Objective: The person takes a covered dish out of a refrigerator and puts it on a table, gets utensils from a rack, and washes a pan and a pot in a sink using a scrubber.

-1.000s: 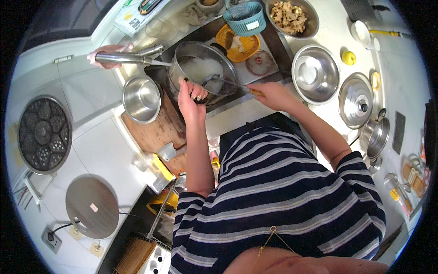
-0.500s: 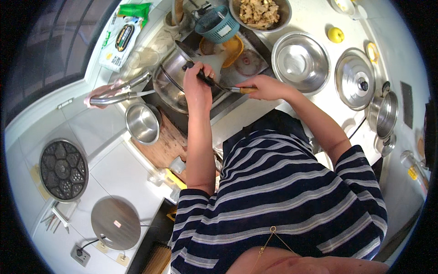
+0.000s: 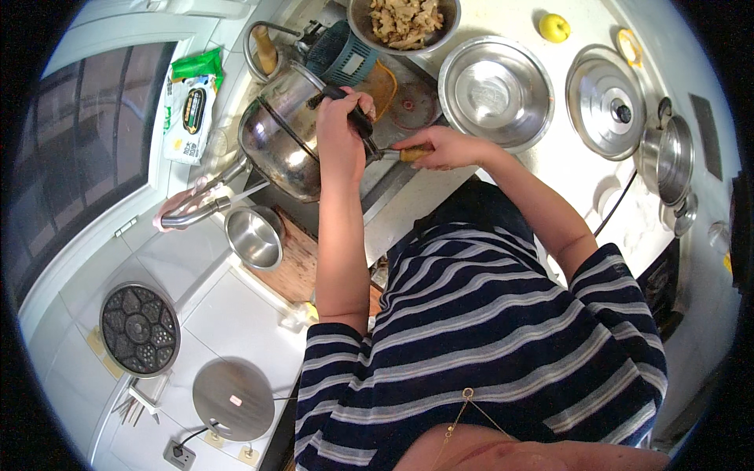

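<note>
A large shiny metal pot (image 3: 276, 129) is tipped on its side over the left part of the sink (image 3: 404, 110), its browned outer wall showing. My left hand (image 3: 341, 129) is wrapped round its black handle (image 3: 359, 119). Close by on the right, my right hand (image 3: 449, 149) is closed round a wooden handle (image 3: 416, 152) with a metal shank. That shank runs in beside the black handle; whether it joins the pot or belongs to a separate tool, I cannot tell. The pot's inside is hidden.
A blue-green basket (image 3: 339, 56) stands behind the pot near the faucet (image 3: 200, 206). To the right are an empty steel bowl (image 3: 496, 94), a bowl of ginger-like pieces (image 3: 357, 23), a pot lid (image 3: 605, 102) and a yellow-green fruit (image 3: 554, 27). A small steel pot (image 3: 253, 235) sits lower left.
The pot has been tilted up and to the left, so more of its outer wall shows. Pale water over the sink is gone from view. Both hands keep their grips.
</note>
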Demonstrator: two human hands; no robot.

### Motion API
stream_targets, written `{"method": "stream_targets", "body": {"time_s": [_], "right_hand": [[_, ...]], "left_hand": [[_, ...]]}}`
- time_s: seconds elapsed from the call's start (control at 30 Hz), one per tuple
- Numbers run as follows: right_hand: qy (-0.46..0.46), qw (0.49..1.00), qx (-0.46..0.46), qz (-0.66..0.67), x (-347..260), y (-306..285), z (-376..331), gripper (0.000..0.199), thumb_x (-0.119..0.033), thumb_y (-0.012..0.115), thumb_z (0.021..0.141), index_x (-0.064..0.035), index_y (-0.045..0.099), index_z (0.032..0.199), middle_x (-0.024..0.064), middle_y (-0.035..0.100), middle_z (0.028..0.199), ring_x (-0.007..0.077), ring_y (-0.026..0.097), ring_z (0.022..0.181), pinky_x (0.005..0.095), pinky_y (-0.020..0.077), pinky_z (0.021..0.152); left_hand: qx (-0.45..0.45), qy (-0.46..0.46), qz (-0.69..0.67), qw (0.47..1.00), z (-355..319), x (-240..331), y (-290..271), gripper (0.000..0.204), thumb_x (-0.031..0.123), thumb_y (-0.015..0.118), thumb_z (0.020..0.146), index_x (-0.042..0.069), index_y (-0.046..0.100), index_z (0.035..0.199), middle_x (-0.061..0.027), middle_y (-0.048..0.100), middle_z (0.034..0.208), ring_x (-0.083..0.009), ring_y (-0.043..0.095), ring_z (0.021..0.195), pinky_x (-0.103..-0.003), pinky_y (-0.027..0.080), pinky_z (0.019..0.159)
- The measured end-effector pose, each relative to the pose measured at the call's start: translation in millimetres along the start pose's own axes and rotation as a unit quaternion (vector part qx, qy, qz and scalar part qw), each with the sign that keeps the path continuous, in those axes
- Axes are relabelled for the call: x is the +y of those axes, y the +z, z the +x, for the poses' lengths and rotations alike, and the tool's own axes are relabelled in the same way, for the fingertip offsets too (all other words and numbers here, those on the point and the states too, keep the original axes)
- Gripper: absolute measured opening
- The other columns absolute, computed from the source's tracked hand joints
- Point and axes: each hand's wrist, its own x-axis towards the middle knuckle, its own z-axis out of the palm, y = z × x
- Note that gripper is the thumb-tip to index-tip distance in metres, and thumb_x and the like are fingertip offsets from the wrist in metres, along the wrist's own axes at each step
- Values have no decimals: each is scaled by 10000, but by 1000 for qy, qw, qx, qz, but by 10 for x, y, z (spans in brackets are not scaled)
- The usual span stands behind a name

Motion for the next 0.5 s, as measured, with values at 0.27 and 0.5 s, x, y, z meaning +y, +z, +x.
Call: {"method": "stream_targets", "body": {"time_s": [0.27, 0.5], "right_hand": [[30, 999, 2, -20, -16, 114, 49, 577, -54, 645, 884, -151, 531, 1442, -4, 536, 720, 75, 483, 576, 247, 423, 522], [-22, 982, 64, -175, 119, 310, 228, 497, -162, 629, 884, -147, 581, 1379, 93, 672, 815, 176, 610, 648, 332, 509, 635]], "left_hand": [[23, -8, -27, 999, -100, 59, -237, 160, 187, 542, 989, 52, 498, 916, -45, 506, 769, -164, 469, 730, -316, 389, 686], [96, 27, 13, 995, -749, 321, -972, 348, 375, 477, 1058, 61, 523, 916, -7, 442, 698, -138, 420, 651, -312, 384, 630]]}}
